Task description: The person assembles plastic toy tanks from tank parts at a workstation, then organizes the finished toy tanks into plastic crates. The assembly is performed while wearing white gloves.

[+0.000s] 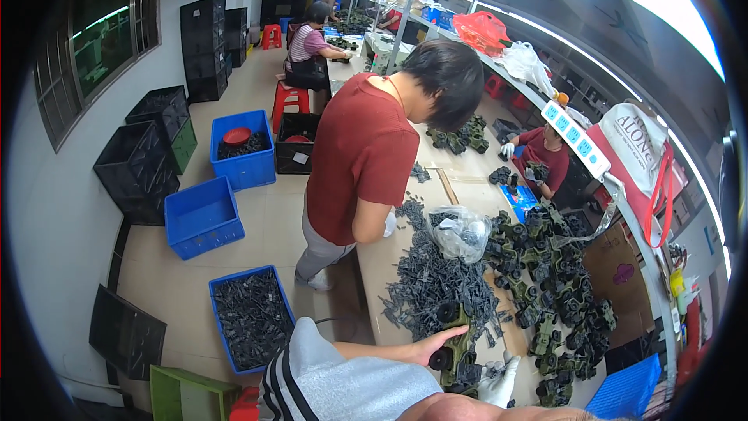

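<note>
Gripping a green toy vehicle (463,355) in its fingers (453,333), the left hand (431,347) hung near the gloved right hand (497,382), whose finger state was unclear.

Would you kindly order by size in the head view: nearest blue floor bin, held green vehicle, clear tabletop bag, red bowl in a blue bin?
1. Blue bin
2. Green vehicle, clear bag: too alike to rank
3. Red bowl

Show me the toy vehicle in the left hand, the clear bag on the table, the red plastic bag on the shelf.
Toy vehicle (464,354): head view, its green body.
Clear bag (460,235): head view, its crumpled middle.
Red plastic bag (480,32): head view, its crumpled side.
</note>
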Tool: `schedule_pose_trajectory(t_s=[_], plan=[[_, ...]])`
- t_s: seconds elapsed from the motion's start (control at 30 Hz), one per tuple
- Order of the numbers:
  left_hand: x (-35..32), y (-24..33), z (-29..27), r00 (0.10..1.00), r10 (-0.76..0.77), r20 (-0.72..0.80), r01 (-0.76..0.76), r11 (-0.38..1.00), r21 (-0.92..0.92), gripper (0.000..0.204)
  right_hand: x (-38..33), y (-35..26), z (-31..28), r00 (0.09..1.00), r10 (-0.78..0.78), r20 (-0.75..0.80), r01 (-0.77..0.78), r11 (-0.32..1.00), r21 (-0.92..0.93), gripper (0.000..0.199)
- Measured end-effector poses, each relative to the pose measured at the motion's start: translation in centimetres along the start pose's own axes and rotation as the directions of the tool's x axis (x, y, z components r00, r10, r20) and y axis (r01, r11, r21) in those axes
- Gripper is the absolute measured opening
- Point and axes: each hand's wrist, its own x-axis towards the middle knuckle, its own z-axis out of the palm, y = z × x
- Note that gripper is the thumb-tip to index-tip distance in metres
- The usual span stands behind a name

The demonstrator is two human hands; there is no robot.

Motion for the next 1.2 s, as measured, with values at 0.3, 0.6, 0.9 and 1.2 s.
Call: schedule_pose_trajectory(t_s=[0.3,0.6,0.9,1.2], plan=[[-1.6,-0.5,0.0,0.989,-0.010,-0.150,0.018,0.998,0.058,0.038,-1.5,0.8,0.2,0.998,0.030,-0.049,-0.030,1.000,-0.007,0.041],[-1.2,-1.5,-0.6,0.979,-0.004,-0.203,0.030,0.991,0.128,0.039,-1.6,1.3,-1.2,0.999,0.003,-0.043,-0.005,0.999,-0.047,0.035],[-0.5,-1.6,-0.3,0.972,-0.038,-0.232,0.065,0.992,0.110,0.038,-2.2,0.5,-0.8,1.000,0.009,-0.007,-0.010,0.999,-0.033,0.037],[0.6,-2.0,1.1,0.975,-0.048,-0.219,0.068,0.994,0.085,0.038,-1.9,0.0,-2.1,0.968,-0.140,0.207,0.157,0.985,-0.068,0.044]])
